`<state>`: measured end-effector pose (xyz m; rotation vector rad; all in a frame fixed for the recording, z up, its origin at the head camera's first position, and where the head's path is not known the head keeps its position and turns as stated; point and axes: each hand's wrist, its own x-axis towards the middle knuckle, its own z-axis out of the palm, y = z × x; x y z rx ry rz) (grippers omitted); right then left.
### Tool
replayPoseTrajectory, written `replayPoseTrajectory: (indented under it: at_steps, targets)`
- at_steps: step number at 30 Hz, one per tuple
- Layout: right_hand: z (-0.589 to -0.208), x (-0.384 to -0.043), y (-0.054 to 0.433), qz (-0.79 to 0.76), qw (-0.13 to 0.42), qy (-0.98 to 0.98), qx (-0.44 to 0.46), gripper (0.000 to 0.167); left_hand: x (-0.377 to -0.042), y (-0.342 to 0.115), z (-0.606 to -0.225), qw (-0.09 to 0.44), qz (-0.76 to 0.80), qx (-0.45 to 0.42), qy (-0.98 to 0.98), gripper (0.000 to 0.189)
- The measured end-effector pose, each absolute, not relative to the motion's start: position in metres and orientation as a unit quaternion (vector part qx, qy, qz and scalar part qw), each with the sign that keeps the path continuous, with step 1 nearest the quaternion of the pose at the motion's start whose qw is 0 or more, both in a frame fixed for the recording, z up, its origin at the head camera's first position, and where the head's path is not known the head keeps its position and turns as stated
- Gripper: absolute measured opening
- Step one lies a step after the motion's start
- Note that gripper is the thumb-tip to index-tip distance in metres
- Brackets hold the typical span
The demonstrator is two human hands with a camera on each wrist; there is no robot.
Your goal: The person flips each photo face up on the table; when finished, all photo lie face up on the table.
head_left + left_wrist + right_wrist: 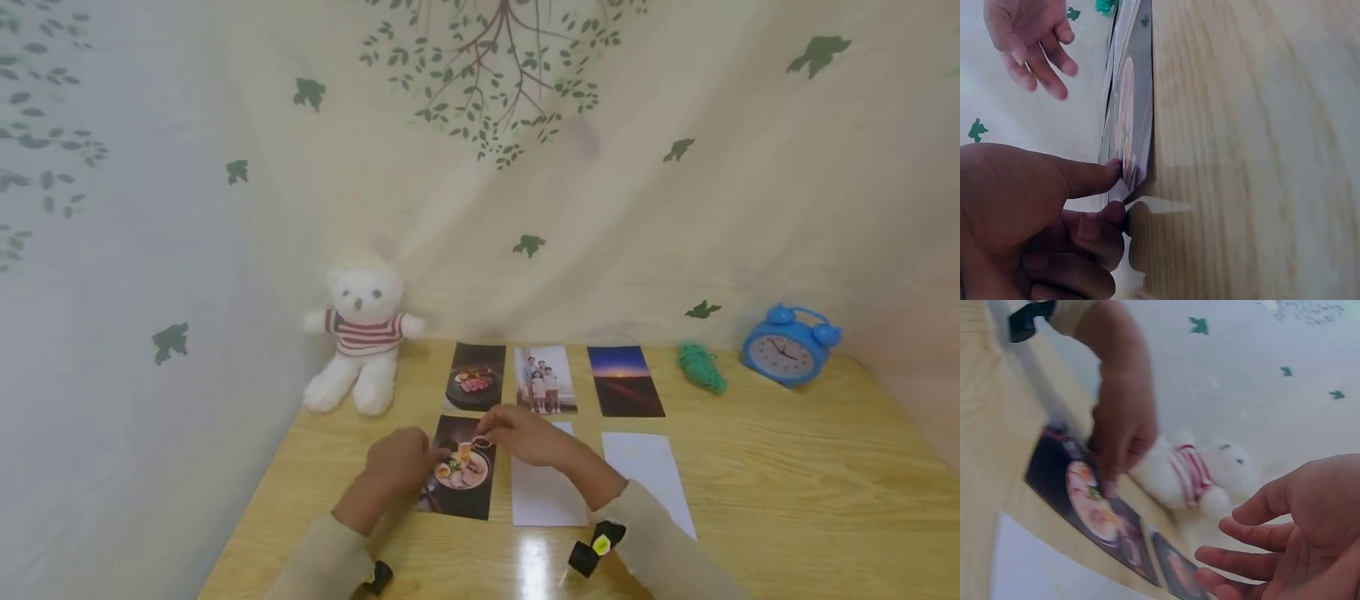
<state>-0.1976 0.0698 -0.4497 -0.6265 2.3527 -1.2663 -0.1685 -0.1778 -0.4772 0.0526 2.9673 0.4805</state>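
Note:
A photo card of a noodle bowl [459, 492] lies at the left of the front row. My left hand [401, 462] pinches its left edge; in the left wrist view the thumb [1088, 179] is on the picture side with a fingertip under the edge. Near the card's upper right corner hovers my right hand [521, 433], its fingers loosely bent and holding nothing in the right wrist view. That hand partly covers a blank white card [550, 496]. Farther right is a second white card [648, 475], partly hidden by the right sleeve.
Behind lie a grilled-meat photo [475, 379], a family photo [545, 381] and a sunset photo [626, 382]. A white teddy bear [363, 342] in a striped top sits at the left. Green yarn [702, 368] and a blue alarm clock [787, 348] stand back right, before a patterned cloth.

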Motion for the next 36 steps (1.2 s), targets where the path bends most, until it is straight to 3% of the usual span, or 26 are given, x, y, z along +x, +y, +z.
replayPoseTrajectory:
  at_steps: [4,10,16,19,24,31,36]
  targets:
    - [-0.437,-0.211,0.104,-0.460,0.156,0.851,-0.198,0.027,-0.169,-0.169,-0.471,0.068,0.110,0.017,0.992,0.053]
    - [-0.421,-0.220,0.153,-0.421,0.161,0.878,-0.160,0.029,-0.167,-0.147,-0.457,0.058,0.076,0.032,0.995,0.048]
    - [-0.423,-0.225,0.176,-0.406,0.175,0.885,-0.144,0.017,-0.169,-0.103,-0.431,0.063,0.157,0.219,0.961,0.025]
    - [-0.431,-0.227,0.176,-0.407,0.195,0.883,-0.129,0.015,-0.172,-0.086,-0.432,0.092,0.139,0.280,0.946,0.047]
    - [-0.439,-0.230,0.174,-0.413,0.201,0.881,-0.116,0.013,-0.173,-0.070,-0.442,0.133,0.086,0.279,0.947,0.072]
    - [-0.447,-0.235,0.174,-0.433,0.191,0.873,-0.119,0.014,-0.174,-0.066,-0.444,0.132,0.081,0.289,0.945,0.071]
    - [-0.449,-0.235,0.175,-0.482,0.217,0.841,-0.115,0.026,-0.177,-0.063,-0.443,0.146,0.077,0.300,0.939,0.068]
